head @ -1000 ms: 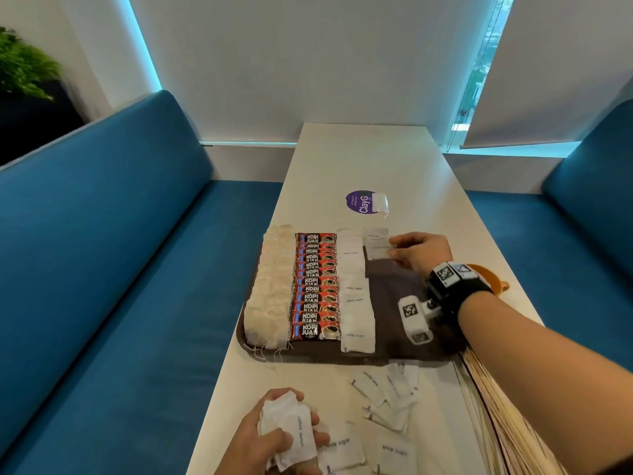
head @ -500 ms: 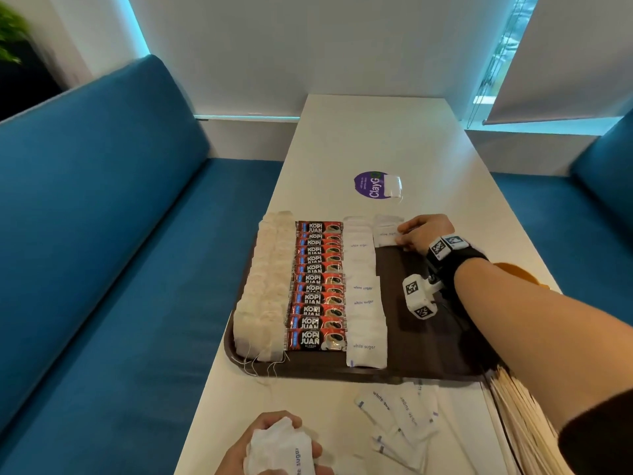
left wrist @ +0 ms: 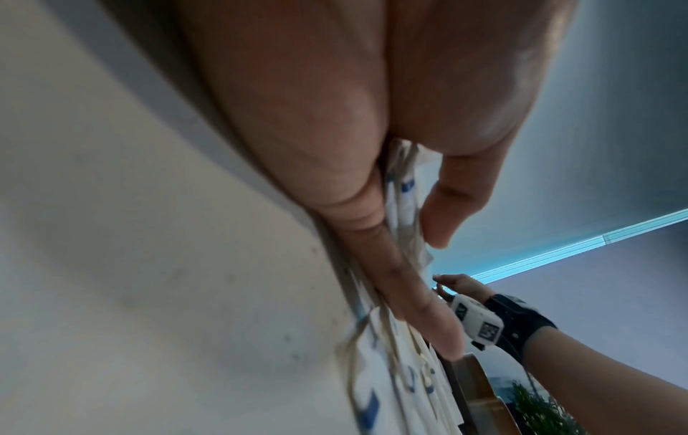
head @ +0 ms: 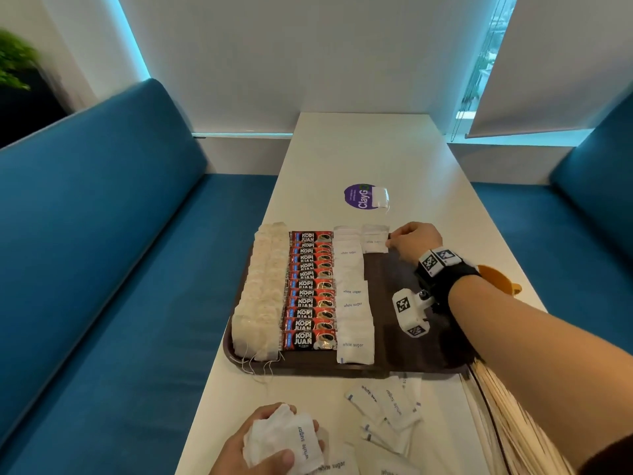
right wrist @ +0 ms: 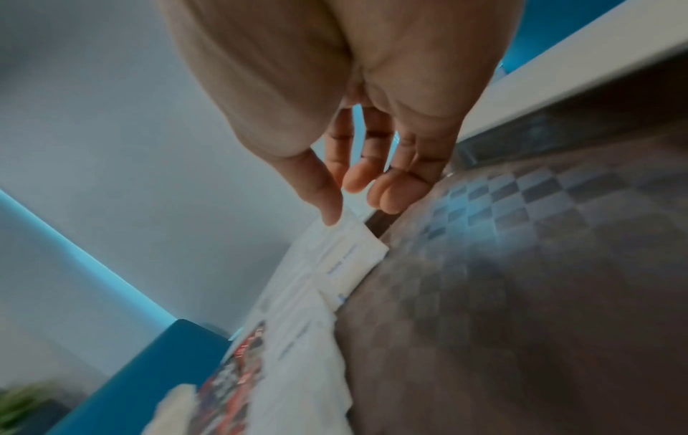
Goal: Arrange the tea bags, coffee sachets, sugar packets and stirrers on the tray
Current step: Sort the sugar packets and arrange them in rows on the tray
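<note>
Step in hand: seat first sugar packet [head: 375,242] of a second column at the tray's [head: 404,366] far edge, just beside the filled sugar column [head: 352,296]. Right hand [head: 412,242] fingers [right wrist: 329,191] loosely curled, thumb tip on the packet's corner; pinch or plain press, cannot tell. Left hand [head: 270,443] grips a bunch of packets [head: 291,440] over the counter [head: 376,149]. Advice: square its edges with the neighbouring column and flatten before lifting off, so later packets overlap evenly.

Tea bags [head: 262,293], coffee sachets [head: 310,289], sugar packets [head: 352,299] in rows on brown tray [head: 404,363].
</note>
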`<state>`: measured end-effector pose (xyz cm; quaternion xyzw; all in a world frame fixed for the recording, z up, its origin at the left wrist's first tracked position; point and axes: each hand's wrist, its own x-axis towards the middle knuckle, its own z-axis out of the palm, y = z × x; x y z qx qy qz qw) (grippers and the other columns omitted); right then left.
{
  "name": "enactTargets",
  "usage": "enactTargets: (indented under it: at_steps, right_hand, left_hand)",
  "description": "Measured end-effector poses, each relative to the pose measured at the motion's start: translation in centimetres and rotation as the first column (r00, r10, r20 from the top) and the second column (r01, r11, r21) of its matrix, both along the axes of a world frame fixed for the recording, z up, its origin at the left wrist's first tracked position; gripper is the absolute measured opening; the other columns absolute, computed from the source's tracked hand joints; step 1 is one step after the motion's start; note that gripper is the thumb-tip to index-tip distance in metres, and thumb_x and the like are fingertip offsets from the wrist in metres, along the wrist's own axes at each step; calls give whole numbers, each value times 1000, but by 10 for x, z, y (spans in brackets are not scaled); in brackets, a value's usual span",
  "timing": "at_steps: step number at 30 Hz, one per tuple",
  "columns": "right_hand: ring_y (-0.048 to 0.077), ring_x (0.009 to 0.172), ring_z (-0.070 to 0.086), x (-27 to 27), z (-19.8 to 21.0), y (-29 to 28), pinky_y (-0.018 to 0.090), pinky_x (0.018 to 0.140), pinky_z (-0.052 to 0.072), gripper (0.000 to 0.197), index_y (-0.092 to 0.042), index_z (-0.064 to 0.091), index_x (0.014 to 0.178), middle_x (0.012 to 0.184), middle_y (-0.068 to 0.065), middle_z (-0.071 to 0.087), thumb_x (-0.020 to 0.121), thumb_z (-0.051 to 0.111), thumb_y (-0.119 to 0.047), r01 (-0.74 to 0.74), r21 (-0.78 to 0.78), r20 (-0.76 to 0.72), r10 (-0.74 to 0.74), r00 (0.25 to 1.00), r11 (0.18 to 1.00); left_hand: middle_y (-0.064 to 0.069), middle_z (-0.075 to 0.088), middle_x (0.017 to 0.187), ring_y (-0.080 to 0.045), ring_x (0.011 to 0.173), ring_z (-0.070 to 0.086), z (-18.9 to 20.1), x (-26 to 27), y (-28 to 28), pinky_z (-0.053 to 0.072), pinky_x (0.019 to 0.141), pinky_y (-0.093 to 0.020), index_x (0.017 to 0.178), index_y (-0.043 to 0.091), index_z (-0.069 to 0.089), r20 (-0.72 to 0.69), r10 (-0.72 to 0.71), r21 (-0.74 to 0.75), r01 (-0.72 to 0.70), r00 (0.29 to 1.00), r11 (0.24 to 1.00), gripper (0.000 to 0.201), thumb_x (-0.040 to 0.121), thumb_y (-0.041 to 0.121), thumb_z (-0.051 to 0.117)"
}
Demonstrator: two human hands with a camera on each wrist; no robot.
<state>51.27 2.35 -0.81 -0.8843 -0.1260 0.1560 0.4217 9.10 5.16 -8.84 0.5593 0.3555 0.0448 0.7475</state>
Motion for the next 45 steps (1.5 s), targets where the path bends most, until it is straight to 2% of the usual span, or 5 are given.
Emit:
enactTargets:
  at_steps: [3, 10, 26, 39, 45]
  right_hand:
    - [20, 66, 63, -42, 22, -25, 37, 70, 60, 13, -19, 71, 79, 79, 3, 72, 81, 81, -11, -71, 122, -44, 77, 996, 990]
    - [11, 66, 62, -179, 39, -93, 29, 65, 57, 5, -15, 74, 88, 77, -1, 69, 86, 78, -12, -292, 283, -156, 344, 926, 914]
    - [19, 77, 73, -304, -36, -142, 31, 69, 60, 19, -20, 73, 96, 86, 3, 75, 80, 84, -19, -301, 194, -276, 347, 896, 934]
    - [32, 74, 73, -303, -7, -159, 36, 70, 62, 19, 0, 70, 90, 91, 15, 74, 79, 74, 14, -236, 477, -283, 402, 871, 847]
    - [9, 74, 65, -299, 5, -165, 21, 69, 55, 25, -13, 76, 72, 95, 0, 77, 67, 85, 10, -364, 479, -97, 460, 883, 799]
  left_hand:
    - [-2, 78, 108, -20, 103, 74, 16, -1, -8, 58, 80, -23, 122, 14, 63, 86, 11, 19, -13, 996, 1000, 89, 47, 45, 99]
    - [-36, 62, 125, -63, 107, 62, 21, -9, -27, 54, 77, -73, 130, 10, 53, 237, 100, -300, -25, 966, 954, 50, 87, -12, 66]
    - [-29, 67, 123, -55, 103, 67, 34, -13, -34, 59, 76, -65, 131, 11, 52, 163, 102, -201, -68, 981, 977, 52, 86, -6, 72]
    - [-28, 64, 91, -32, 66, 59, 57, -9, -43, 50, 51, -33, 127, 4, 51, 140, 116, -325, -65, 983, 943, 56, 93, 46, 63]
    - [-27, 64, 100, -35, 69, 62, 77, -18, -56, 54, 50, -34, 123, 3, 56, 283, 65, -275, 16, 957, 961, 51, 79, 11, 81]
